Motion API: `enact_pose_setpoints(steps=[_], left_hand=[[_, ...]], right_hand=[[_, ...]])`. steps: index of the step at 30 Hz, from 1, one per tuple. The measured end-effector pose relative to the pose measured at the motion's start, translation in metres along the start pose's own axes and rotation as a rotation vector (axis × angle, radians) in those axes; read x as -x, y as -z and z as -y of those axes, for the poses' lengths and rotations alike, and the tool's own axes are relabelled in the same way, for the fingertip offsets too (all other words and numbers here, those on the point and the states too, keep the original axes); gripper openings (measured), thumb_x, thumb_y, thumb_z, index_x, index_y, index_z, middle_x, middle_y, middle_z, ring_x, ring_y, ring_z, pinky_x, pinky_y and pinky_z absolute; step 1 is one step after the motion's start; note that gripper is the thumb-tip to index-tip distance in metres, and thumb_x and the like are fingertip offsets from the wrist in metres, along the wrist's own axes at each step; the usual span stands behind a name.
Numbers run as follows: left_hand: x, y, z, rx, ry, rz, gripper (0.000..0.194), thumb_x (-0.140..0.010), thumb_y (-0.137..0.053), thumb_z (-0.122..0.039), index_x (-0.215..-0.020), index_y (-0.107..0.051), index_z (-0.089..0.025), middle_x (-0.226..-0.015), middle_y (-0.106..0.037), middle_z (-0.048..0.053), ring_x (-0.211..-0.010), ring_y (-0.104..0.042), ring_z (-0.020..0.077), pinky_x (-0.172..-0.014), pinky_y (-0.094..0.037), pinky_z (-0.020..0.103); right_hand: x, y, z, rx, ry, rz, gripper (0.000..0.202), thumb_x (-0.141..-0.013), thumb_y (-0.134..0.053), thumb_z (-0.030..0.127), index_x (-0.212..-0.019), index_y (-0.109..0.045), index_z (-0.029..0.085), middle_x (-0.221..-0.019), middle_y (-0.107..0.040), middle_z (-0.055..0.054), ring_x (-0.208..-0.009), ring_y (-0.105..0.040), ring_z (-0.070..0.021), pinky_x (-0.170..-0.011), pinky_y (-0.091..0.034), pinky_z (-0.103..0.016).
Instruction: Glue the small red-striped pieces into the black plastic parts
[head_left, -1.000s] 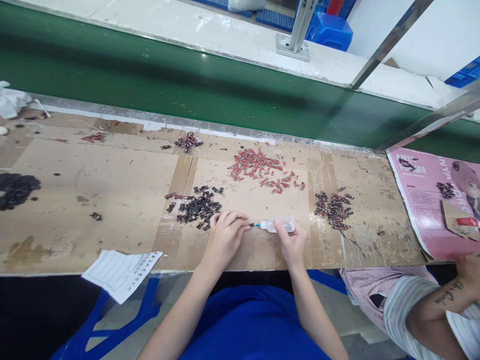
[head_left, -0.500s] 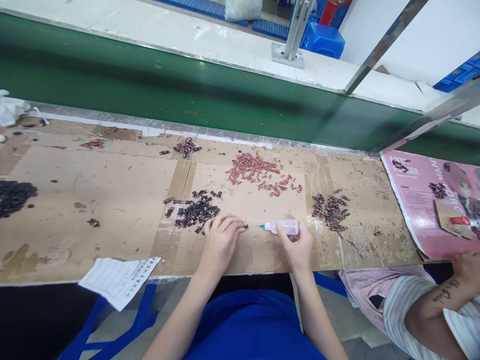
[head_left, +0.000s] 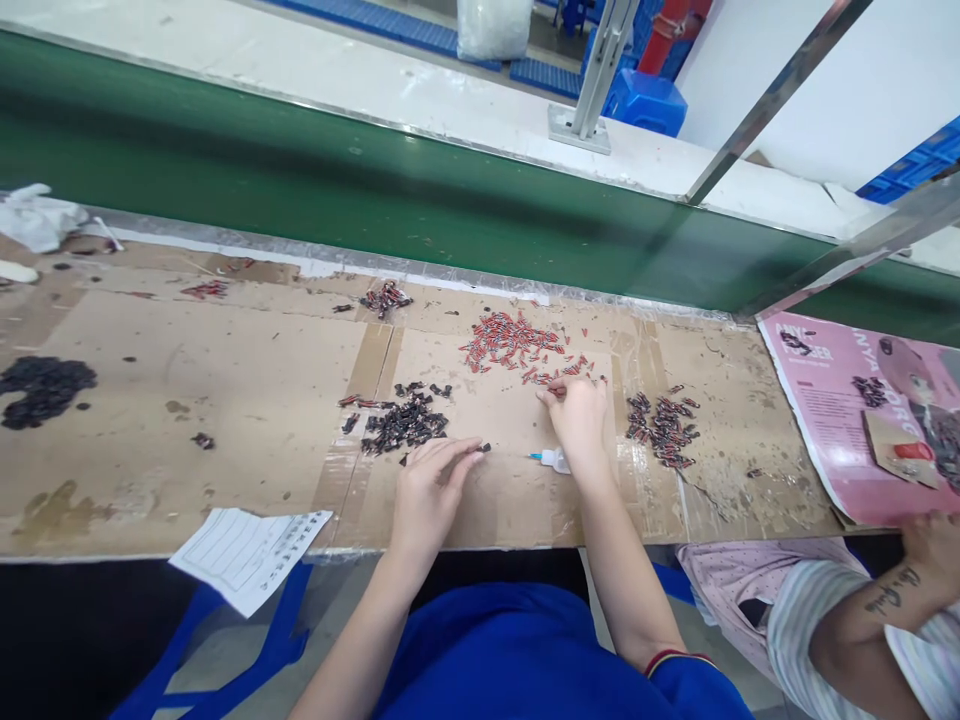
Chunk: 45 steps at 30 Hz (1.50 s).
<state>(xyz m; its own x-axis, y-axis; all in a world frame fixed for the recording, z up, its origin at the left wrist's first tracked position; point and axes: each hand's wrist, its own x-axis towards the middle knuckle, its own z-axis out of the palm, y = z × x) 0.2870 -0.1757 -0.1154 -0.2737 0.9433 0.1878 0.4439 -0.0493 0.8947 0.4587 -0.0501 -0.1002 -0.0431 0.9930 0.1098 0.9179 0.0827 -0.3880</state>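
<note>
My left hand (head_left: 431, 495) pinches a small black part (head_left: 485, 448) between thumb and fingertips, just right of a heap of similar black parts (head_left: 405, 422). My right hand (head_left: 579, 420) is at the near edge of a spread of small red parts (head_left: 510, 340), its thumb and fingers closed on what looks like one small red part (head_left: 557, 391). Beneath my right wrist a small clear squeeze bottle (head_left: 553, 459) with a thin blue tip lies on its side, partly hidden by the wrist.
Cardboard (head_left: 247, 400) covers the bench. Joined red-and-black parts (head_left: 664, 430) lie to the right, loose black parts (head_left: 52, 388) far left. A paper sheet (head_left: 251, 555) overhangs the front edge. Another person's arm (head_left: 885, 600) is at right, beside a pink poster (head_left: 832, 400).
My right hand has let go of the bottle, which now lies on the cardboard, and has moved up to the red parts. My left hand's fingers now lift the black part slightly.
</note>
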Motion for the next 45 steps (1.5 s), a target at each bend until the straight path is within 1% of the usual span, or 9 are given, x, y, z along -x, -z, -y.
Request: enact_pose_setpoints(steps=[4,8,14,19,24,30,36,40,45], left_hand=[[-0.001,0.0,-0.003,0.053,-0.009,-0.011,0.017,-0.087,-0.059,-0.032,-0.084,-0.073,-0.024,-0.085,-0.076,0.003,-0.084,-0.068,0.0195,-0.081,-0.055,0.034],[-0.004,0.0,-0.007,0.089,0.036,-0.023,0.015,-0.086,-0.059,-0.03,-0.084,-0.072,-0.023,-0.086,-0.075,0.003,-0.085,-0.069,0.0189,-0.079,-0.056,0.032],[-0.004,0.0,-0.009,0.109,0.061,-0.007,0.014,-0.085,-0.06,-0.03,-0.084,-0.073,-0.023,-0.086,-0.076,0.003,-0.085,-0.069,0.019,-0.08,-0.057,0.033],[-0.004,-0.002,-0.008,0.114,0.07,0.015,0.015,-0.085,-0.06,-0.031,-0.085,-0.074,-0.024,-0.087,-0.076,0.004,-0.086,-0.069,0.0194,-0.082,-0.057,0.034],[-0.005,-0.005,-0.011,0.137,0.075,0.01,0.015,-0.084,-0.062,-0.032,-0.082,-0.074,-0.023,-0.084,-0.076,0.004,-0.084,-0.07,0.0194,-0.081,-0.057,0.033],[-0.008,-0.007,-0.019,0.189,0.11,0.032,0.014,-0.082,-0.064,-0.033,-0.079,-0.074,-0.023,-0.082,-0.076,0.004,-0.081,-0.071,0.0197,-0.079,-0.059,0.033],[-0.011,-0.016,-0.032,0.29,0.203,0.026,0.017,-0.078,-0.068,-0.036,-0.078,-0.076,-0.021,-0.082,-0.077,0.005,-0.079,-0.072,0.0202,-0.078,-0.059,0.033],[-0.013,-0.023,-0.045,0.389,0.25,0.035,0.017,-0.076,-0.07,-0.036,-0.081,-0.077,-0.021,-0.084,-0.077,0.006,-0.078,-0.072,0.0199,-0.077,-0.059,0.032],[-0.011,-0.025,-0.052,0.378,0.251,-0.035,0.017,-0.075,-0.071,-0.035,-0.081,-0.077,-0.021,-0.084,-0.077,0.005,-0.077,-0.072,0.02,-0.076,-0.06,0.032]], right_hand=[[0.003,-0.004,0.003,0.126,0.039,0.007,0.014,-0.086,-0.059,0.018,-0.088,-0.073,0.014,-0.1,-0.07,-0.019,-0.107,-0.056,-0.0331,-0.1,-0.033,-0.05],[0.007,0.0,-0.001,0.127,0.028,-0.012,0.019,-0.086,-0.062,0.022,-0.099,-0.07,0.009,-0.11,-0.066,-0.024,-0.112,-0.052,-0.0357,-0.098,-0.035,-0.05],[0.007,0.005,-0.016,-0.01,0.037,0.03,0.013,-0.087,-0.062,0.026,-0.08,-0.071,0.019,-0.085,-0.072,-0.011,-0.087,-0.061,-0.0267,-0.096,-0.037,-0.047],[0.008,0.006,-0.023,-0.031,0.081,-0.026,0.018,-0.084,-0.058,0.02,-0.07,-0.07,0.022,-0.084,-0.073,-0.009,-0.088,-0.06,-0.0278,-0.093,-0.04,-0.046],[0.006,0.011,-0.026,-0.436,-0.043,0.024,0.01,-0.076,-0.068,0.031,-0.072,-0.072,0.022,-0.08,-0.075,-0.005,-0.078,-0.065,-0.0237,-0.08,-0.048,-0.04],[0.008,0.022,-0.026,-0.908,-0.263,0.084,0.033,-0.056,-0.081,0.048,-0.066,-0.07,0.019,-0.065,-0.071,-0.004,-0.064,-0.065,-0.0198,-0.056,-0.049,-0.03],[0.027,0.029,-0.011,-1.175,-0.371,0.102,0.041,-0.052,-0.083,0.054,-0.066,-0.066,0.02,-0.062,-0.067,0.0,-0.059,-0.062,-0.014,-0.052,-0.05,-0.024],[0.051,0.032,0.012,-1.245,-0.388,0.114,0.034,-0.057,-0.083,0.047,-0.07,-0.068,0.019,-0.069,-0.073,-0.003,-0.063,-0.067,-0.0161,-0.062,-0.056,-0.029],[0.075,0.036,0.038,-1.25,-0.383,0.066,0.026,-0.068,-0.078,0.042,-0.074,-0.068,0.019,-0.082,-0.077,-0.007,-0.079,-0.072,-0.0202,-0.078,-0.058,-0.035]])
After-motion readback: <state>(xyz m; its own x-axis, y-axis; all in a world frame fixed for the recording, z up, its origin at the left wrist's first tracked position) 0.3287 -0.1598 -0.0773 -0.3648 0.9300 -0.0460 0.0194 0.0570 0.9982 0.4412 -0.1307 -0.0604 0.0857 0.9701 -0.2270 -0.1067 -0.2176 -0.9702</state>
